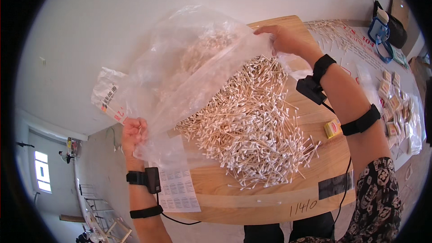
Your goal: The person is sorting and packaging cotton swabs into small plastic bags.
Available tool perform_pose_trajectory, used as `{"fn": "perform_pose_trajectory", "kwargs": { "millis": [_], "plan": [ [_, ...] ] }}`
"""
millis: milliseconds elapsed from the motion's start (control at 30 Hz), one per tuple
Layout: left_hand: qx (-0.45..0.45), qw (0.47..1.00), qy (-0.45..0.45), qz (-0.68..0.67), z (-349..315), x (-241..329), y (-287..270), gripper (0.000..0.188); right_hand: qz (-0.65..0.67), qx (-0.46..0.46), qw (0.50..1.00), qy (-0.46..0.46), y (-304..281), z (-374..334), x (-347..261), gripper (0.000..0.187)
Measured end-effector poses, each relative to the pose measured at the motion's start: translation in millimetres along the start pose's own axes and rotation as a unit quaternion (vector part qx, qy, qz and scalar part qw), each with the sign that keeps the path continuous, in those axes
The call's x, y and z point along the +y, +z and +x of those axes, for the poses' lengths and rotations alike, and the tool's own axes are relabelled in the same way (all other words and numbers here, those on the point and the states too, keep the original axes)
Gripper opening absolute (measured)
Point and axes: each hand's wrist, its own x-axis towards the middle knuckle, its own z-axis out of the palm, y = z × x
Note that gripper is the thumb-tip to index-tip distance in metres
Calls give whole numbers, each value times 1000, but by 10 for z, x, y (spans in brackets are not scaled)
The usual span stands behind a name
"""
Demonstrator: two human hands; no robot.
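Observation:
A big clear plastic bag (173, 74) stretches between my two hands, with cotton swabs showing through its film. My left hand (134, 136) is closed round the bag's near left edge. At the far right corner of its mouth, my right hand (288, 40) pinches the film between thumb and fingers. Below and right of the bag, a large heap of cotton swabs (252, 130) with wooden sticks and white tips lies spread on the wooden table (216, 204). The bag covers the far left part of the heap.
A small yellow box (333, 128) sits on the table's right side; a printed sheet (177, 189) lies at its near left. The side surface at right holds packed swab boxes (393, 103), loose swabs (330, 31) and a blue bottle (379, 28). Cables hang from both wrist bands.

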Motion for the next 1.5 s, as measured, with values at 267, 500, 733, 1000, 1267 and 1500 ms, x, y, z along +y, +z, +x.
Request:
{"fn": "perform_pose_trajectory", "kwargs": {
  "millis": [267,500,733,1000,1267,1500],
  "plan": [
    [-15,767,21,642,-435,-28,-583,17,508,-92,849,109,30,85,570,49],
    [267,767,-65,580,-784,239,1269,34,-241,327,892,-198,171,-354,-215,39],
    [240,624,-87,738,-527,-507,1165,60,-394,211,894,-26,593,-519,-262,65],
    [151,957,-53,244,-436,-670,-690,36,163,64,979,107,236,223,723,30],
    [179,930,51,317,-109,-327,-295,30,546,108,827,74,227,224,531,35],
    [212,972,-49,94,-318,-137,-309,31,98,398,910,-63,267,-539,-201,34]
  ]
}}
